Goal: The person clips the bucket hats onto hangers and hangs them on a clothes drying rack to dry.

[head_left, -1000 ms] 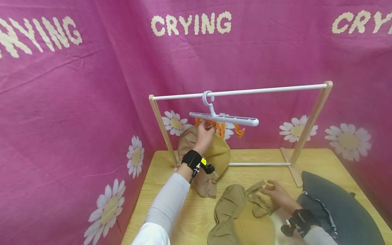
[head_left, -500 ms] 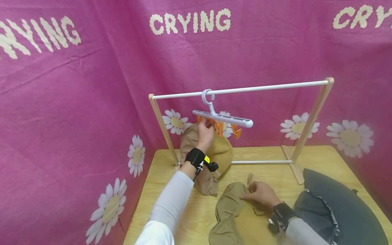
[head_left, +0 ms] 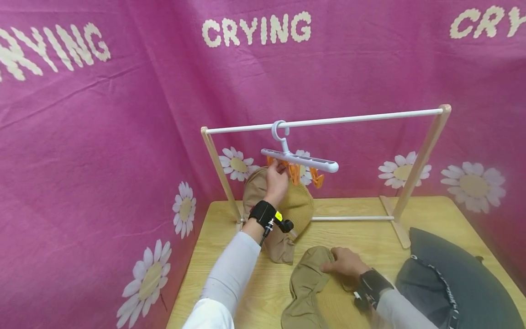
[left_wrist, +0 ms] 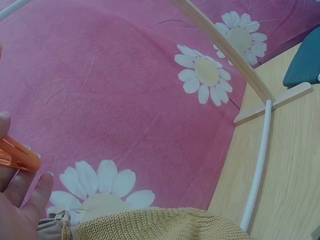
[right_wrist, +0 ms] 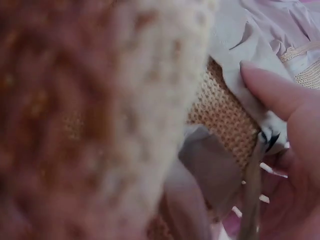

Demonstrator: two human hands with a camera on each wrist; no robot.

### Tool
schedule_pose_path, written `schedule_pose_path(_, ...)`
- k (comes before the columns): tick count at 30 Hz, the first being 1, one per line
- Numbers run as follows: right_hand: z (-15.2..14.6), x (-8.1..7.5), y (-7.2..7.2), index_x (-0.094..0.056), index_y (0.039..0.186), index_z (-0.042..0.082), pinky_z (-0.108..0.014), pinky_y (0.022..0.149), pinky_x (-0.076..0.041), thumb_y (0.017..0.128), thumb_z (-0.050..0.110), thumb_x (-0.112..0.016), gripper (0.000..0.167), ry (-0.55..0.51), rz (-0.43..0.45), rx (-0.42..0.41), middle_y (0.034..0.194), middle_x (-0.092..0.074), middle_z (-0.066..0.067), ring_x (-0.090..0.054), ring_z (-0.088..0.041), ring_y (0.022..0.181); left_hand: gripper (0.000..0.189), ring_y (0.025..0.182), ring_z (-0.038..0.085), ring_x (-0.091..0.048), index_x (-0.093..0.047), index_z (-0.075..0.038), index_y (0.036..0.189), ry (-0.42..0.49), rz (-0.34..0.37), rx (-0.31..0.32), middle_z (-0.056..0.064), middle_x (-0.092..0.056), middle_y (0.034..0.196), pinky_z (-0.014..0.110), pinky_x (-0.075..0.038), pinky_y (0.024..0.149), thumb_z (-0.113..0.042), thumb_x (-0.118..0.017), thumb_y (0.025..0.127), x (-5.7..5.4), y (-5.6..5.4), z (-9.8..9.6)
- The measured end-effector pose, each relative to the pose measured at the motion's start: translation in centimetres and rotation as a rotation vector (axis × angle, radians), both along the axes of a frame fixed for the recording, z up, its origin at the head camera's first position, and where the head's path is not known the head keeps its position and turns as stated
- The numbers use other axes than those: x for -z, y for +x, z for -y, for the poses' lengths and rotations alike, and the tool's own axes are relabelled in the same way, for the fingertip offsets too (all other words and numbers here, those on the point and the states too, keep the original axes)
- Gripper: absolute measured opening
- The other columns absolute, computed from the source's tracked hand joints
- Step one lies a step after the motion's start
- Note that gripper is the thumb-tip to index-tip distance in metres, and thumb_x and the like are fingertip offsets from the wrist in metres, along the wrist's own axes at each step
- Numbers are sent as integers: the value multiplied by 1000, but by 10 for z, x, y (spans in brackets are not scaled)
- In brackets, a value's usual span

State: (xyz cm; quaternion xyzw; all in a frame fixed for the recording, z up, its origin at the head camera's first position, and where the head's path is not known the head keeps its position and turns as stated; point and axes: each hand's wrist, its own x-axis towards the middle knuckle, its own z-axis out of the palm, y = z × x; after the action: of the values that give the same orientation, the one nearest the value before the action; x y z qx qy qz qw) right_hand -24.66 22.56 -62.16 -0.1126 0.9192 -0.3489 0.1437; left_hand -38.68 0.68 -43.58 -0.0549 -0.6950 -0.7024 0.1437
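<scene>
My left hand [head_left: 276,185] is raised to the grey hanger [head_left: 310,161], pinching an orange clothespin [left_wrist: 21,156] beneath its bar. Against that hand hangs a tan sun hat [head_left: 299,204] with a ribbed knit part, its lower edge near the table; the hand hides where it meets the clothespin. Nearer the front lies a second khaki hat [head_left: 306,281], partly knit with a fabric strip. My right hand [head_left: 346,263] grips its edge, and in the right wrist view the thumb presses on the fabric [right_wrist: 237,47] with the fingers underneath. A tie strap [right_wrist: 252,200] dangles beside those fingers.
The hanger hooks over the white rail [head_left: 349,119] of a wooden-ended rack [head_left: 421,164]. More orange clothespins [head_left: 316,178] hang from its bar. A dark grey hat [head_left: 460,274] lies at the table's right. Pink cloth [head_left: 345,59] with daisies encloses the back and left.
My right hand has moved left from the loose straps onto the khaki hat's edge and grips it. The hanger has turned slightly; my left hand stays at the clothespin.
</scene>
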Motion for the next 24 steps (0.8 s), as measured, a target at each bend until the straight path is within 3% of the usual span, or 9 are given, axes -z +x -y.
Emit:
schedule_pose_path(4, 1, 1, 1, -63, 124, -9, -60, 101, -49, 95, 32, -77, 52, -157, 51, -70, 115, -71, -20, -66, -39, 111, 22, 87, 13, -64, -68, 5, 119, -43, -28, -8, 19, -72, 101, 21, -52, 75, 8, -63, 97, 1, 2, 2)
schedule_pose_path(6, 1, 2, 2, -61, 123, -9, -58, 101, -49, 100, 31, -70, 47, -224, 59, -103, 117, -68, -22, -64, -41, 113, 21, 87, 15, -65, -67, 4, 116, -75, -37, -27, 17, -71, 99, 22, -51, 76, 8, -64, 96, 2, 2, 4)
schedule_pose_path(11, -4, 9, 3, -60, 114, -3, -33, 87, -49, 111, 27, -52, 32, -405, 89, -171, 104, -62, -11, -58, -22, 99, 21, 88, 14, -64, -62, 1, 115, -14, -39, -51, 12, -68, 96, 23, -53, 80, 5, -67, 94, 5, 3, 8)
schedule_pose_path(13, -7, 11, 3, -61, 118, -2, -26, 89, -47, 113, 25, -47, 31, -473, 104, -183, 108, -63, -10, -57, -16, 102, 20, 87, 13, -63, -62, 3, 115, 37, -39, -39, 11, -68, 95, 23, -53, 79, 5, -66, 95, 4, 4, 9)
schedule_pose_path(17, -9, 13, 4, -62, 125, -1, -20, 99, -43, 113, 25, -48, 32, -542, 105, -156, 121, -66, -12, -58, -11, 115, 17, 87, 10, -63, -66, 4, 113, 45, -39, -29, 11, -70, 97, 22, -53, 77, 1, -65, 97, 2, 5, 12)
schedule_pose_path(21, -7, 10, 5, -60, 121, -5, -29, 103, -45, 112, 25, -50, 33, -560, 128, -116, 121, -64, -19, -58, -23, 117, 16, 88, 9, -66, -71, 2, 112, 7, -37, -46, 15, -75, 100, 23, -55, 76, -3, -69, 97, 1, 8, 16)
schedule_pose_path(24, -6, 4, 5, -58, 127, -7, -49, 116, -40, 112, 27, -49, 38, -557, 149, -94, 136, -58, -30, -51, -43, 134, 14, 86, 10, -67, -73, 2, 108, -36, -54, -58, 17, -76, 98, 24, -55, 76, -5, -71, 96, -1, 9, 20)
